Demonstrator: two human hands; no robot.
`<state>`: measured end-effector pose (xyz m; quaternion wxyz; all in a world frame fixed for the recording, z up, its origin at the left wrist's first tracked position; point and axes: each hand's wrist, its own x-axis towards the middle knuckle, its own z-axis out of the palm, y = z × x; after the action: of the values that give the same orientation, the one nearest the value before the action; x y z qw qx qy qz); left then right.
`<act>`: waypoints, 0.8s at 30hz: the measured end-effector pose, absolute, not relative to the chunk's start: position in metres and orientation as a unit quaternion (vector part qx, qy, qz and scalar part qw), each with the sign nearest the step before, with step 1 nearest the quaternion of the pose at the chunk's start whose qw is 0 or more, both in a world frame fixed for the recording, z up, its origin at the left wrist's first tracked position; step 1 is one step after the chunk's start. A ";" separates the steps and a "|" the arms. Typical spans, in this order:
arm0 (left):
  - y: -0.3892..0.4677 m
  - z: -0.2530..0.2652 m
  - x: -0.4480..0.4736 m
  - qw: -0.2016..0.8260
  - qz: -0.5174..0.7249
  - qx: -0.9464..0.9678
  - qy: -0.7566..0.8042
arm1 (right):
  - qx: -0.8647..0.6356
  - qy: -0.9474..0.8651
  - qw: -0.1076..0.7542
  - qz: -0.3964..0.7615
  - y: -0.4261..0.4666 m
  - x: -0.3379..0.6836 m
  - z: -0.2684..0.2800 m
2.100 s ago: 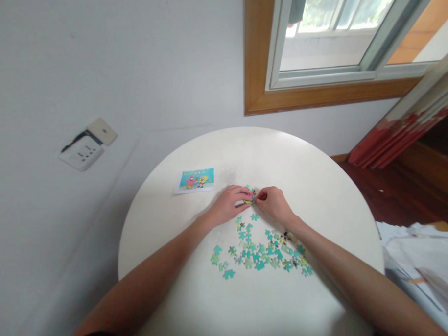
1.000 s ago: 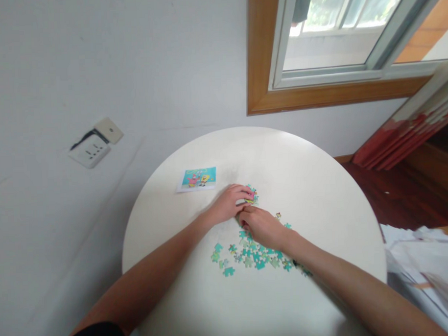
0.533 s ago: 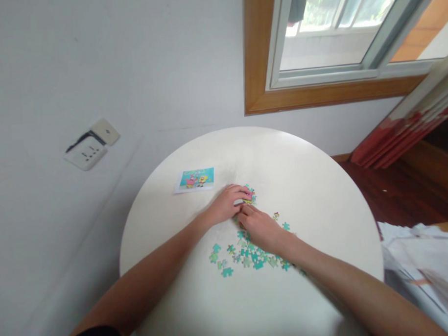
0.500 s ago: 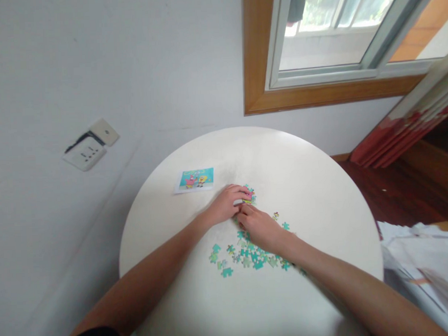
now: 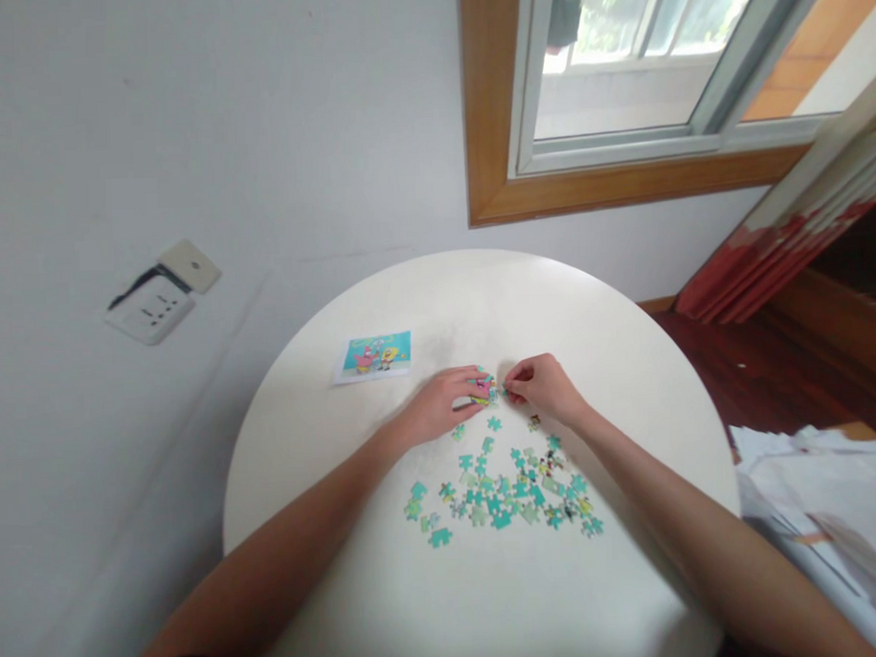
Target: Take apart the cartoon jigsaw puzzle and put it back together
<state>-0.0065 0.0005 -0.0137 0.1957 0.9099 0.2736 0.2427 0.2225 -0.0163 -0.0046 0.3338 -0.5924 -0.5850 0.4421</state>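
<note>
My left hand (image 5: 441, 403) is on a small block of joined jigsaw pieces (image 5: 493, 389), pink and multicoloured, holding it against the table between fingers and thumb; the fingers hide part of it. Just to the right, my right hand (image 5: 544, 387) pinches a small teal jigsaw piece (image 5: 506, 392) close to the block's right edge. Nearer to me lies a loose spread of jigsaw pieces (image 5: 500, 520), mostly teal and pale green. A single teal piece (image 5: 494, 423) lies just below the block.
A picture card (image 5: 376, 357) with two cartoon figures lies at the left of the round white table (image 5: 448, 606). Behind the table is a wall with a socket (image 5: 150, 310) and a window (image 5: 619, 159). Papers (image 5: 810, 488) are stacked beyond the table at the right.
My right hand has moved from beside my left fingers up and to the right, and a teal piece now shows in its fingertips. More loose pieces are uncovered. My left hand stays on the block.
</note>
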 end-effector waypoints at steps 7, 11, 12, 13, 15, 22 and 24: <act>0.001 -0.015 -0.007 0.202 0.245 0.907 0.276 | -0.637 -0.633 0.282 0.338 -0.020 0.210 0.001; 0.001 -0.015 -0.007 0.206 0.247 0.907 0.271 | -0.657 -0.651 0.260 0.277 -0.020 0.206 0.001; 0.001 -0.015 -0.007 0.207 0.250 0.907 0.269 | -0.660 -0.654 0.258 0.266 -0.020 0.205 0.001; 0.001 -0.015 -0.007 0.207 0.252 0.907 0.267 | -0.660 -0.657 0.257 0.258 -0.020 0.205 0.000; 0.001 -0.015 -0.007 0.209 0.255 0.906 0.266 | -0.661 -0.659 0.256 0.250 -0.020 0.205 -0.001; 0.001 -0.015 -0.006 0.200 0.259 0.907 0.266 | -0.651 -0.663 0.267 0.255 -0.021 0.205 -0.004; 0.001 -0.015 -0.005 0.194 0.262 0.908 0.262 | -0.645 -0.668 0.279 0.244 -0.022 0.205 -0.003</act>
<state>-0.0051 0.0008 -0.0152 0.1935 0.9083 0.2621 0.2622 0.2053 -0.0222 -0.0029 0.2794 -0.6454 -0.6679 0.2436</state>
